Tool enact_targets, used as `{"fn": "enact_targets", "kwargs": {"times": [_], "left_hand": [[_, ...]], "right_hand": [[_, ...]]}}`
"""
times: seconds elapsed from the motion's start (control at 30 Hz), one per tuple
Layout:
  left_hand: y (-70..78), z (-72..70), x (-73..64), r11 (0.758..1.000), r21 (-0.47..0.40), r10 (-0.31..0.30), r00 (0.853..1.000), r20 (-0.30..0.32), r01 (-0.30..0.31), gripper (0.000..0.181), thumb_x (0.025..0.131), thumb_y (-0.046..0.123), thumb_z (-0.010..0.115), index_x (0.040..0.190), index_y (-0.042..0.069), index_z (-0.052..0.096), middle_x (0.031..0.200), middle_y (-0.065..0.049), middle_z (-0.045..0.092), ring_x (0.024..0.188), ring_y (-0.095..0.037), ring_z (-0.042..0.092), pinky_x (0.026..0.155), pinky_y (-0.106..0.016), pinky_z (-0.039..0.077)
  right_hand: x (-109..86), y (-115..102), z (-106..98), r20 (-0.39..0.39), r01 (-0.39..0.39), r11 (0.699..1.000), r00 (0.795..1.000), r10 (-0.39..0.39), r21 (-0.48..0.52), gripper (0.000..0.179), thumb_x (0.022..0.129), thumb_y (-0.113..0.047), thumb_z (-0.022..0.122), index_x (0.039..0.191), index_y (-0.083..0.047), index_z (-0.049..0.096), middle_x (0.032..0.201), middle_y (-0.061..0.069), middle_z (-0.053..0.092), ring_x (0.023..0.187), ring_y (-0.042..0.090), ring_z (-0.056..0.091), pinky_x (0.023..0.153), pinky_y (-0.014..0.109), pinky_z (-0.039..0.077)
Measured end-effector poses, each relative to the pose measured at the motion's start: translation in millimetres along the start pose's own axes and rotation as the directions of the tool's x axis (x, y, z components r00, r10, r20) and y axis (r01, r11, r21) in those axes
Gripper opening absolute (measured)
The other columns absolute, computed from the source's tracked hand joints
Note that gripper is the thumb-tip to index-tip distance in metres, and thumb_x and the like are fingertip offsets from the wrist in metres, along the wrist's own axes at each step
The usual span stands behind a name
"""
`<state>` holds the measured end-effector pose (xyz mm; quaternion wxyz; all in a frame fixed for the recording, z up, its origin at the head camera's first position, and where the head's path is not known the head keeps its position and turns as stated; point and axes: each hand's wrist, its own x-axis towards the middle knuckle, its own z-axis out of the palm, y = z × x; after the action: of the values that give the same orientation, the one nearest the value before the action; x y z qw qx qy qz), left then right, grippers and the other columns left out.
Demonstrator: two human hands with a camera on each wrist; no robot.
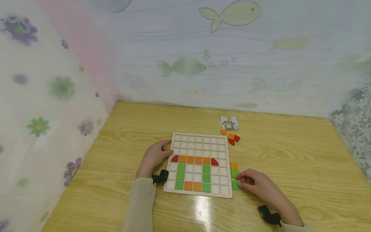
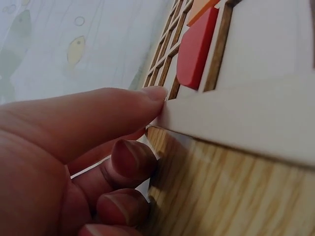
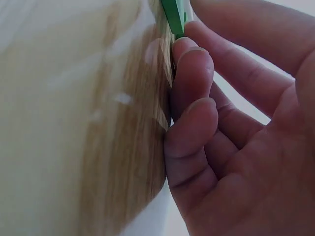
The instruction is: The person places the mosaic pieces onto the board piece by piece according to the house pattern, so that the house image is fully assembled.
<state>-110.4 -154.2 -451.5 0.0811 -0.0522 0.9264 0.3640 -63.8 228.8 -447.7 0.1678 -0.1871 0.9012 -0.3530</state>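
Note:
A wooden grid board lies on the table with red, orange and green tiles in several cells. My left hand grips its left rim, thumb on top near the red quarter-circle tile and the other fingers curled beside the edge. My right hand is at the board's right side. Its thumb touches a loose green square tile, while the index fingertip is beside another green tile. In the right wrist view, a green tile appears by the thumb and fingers; whether they pinch it is unclear.
An orange square tile lies above the loose green ones. Farther back are orange discs, red quarter-circle tiles and a small pattern card. Walls border the wooden table at the back and left.

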Motion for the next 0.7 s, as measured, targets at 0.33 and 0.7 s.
{"fn": "enact_targets", "kwargs": {"times": [0.33, 0.7], "left_hand": [[2.0, -0.7, -0.8, 1.000, -0.003, -0.008, 1.000, -0.011, 0.008, 0.048, 0.081, 0.029, 0.064, 0.127, 0.022, 0.051, 0.075, 0.004, 0.053, 0.066, -0.014, 0.045, 0.062, -0.029, 0.035], [2.1, 0.5, -0.9, 1.000, -0.014, -0.010, 1.000, -0.010, 0.010, 0.048, 0.081, 0.028, 0.064, 0.127, 0.021, 0.052, 0.073, 0.004, 0.054, 0.064, -0.013, 0.046, 0.062, -0.029, 0.035]], "right_hand": [[-1.9, -2.8, -1.9, 0.049, 0.115, 0.992, 0.992, -0.113, -0.046, 0.025, 0.075, -0.034, 0.069, 0.096, -0.023, 0.061, 0.082, -0.007, 0.045, 0.068, 0.006, 0.041, 0.058, 0.020, 0.035], [-2.6, 4.1, -1.1, 0.073, 0.131, 0.991, 0.989, -0.132, 0.014, 0.026, 0.076, -0.024, 0.071, 0.098, -0.024, 0.057, 0.083, -0.006, 0.047, 0.069, 0.008, 0.043, 0.057, 0.021, 0.038]]}}
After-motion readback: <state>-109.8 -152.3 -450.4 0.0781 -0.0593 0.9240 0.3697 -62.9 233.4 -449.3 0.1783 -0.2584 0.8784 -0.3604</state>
